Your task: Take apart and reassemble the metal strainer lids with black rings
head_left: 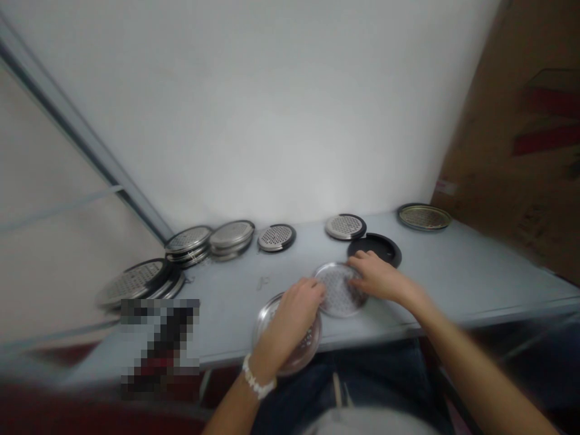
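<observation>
Left hand (pixel 290 320) over round perforated steel disc (pixel 272 314), grip unclear | right hand (pixel 380 278) pinching second perforated steel disc (pixel 338 290), between both grips | black round ring (pixel 376 246) just beyond right grip

Silver perforated disc (pixel 339 290), dot-hole pattern, sits on pale grey-blue table (pixel 475 272). Just behind it: plain black ring (pixel 375 246), no holes. Further back, silver mesh disc w/ black rim (pixel 345 226); brass-yellow one (pixel 425 217) to the disc's far right. Left hand (pixel 290 323) wears white bead bracelet (pixel 257 380). Wall white, cardboard (pixel 521 139) brown w/ red marks.
</observation>
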The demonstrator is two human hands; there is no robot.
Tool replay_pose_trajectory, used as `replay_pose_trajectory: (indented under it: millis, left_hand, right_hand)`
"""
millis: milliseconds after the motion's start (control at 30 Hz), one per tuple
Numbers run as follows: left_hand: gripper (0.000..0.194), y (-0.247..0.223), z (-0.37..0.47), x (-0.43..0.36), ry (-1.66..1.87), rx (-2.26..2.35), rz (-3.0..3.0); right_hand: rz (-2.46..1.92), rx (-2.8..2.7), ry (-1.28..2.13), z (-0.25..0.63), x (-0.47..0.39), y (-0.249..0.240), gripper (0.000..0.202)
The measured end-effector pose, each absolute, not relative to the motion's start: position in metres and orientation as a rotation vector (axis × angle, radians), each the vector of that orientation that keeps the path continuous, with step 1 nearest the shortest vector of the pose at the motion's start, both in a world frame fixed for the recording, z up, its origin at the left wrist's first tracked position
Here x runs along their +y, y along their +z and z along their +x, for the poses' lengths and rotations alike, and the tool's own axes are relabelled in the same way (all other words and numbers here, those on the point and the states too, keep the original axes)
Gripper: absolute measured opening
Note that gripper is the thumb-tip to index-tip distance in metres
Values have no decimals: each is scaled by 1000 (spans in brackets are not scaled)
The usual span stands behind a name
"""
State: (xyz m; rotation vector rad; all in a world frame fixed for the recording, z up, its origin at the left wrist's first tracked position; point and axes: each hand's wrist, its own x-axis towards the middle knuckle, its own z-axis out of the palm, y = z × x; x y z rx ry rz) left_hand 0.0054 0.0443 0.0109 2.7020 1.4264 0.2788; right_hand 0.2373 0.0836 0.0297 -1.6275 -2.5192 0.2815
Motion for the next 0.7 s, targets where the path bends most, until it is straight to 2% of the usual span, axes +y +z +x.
replay_pose_trajectory:
  millis: [233,700]
  left_hand:
    - [14,35,-2,37,261,1356,2601]
    - [23,41,-10,36,196,1309,2518]
  right_hand:
    - [-1405,-2607,454,226,74,26,51]
    - [-1462,-2622,337,215,69,24,68]
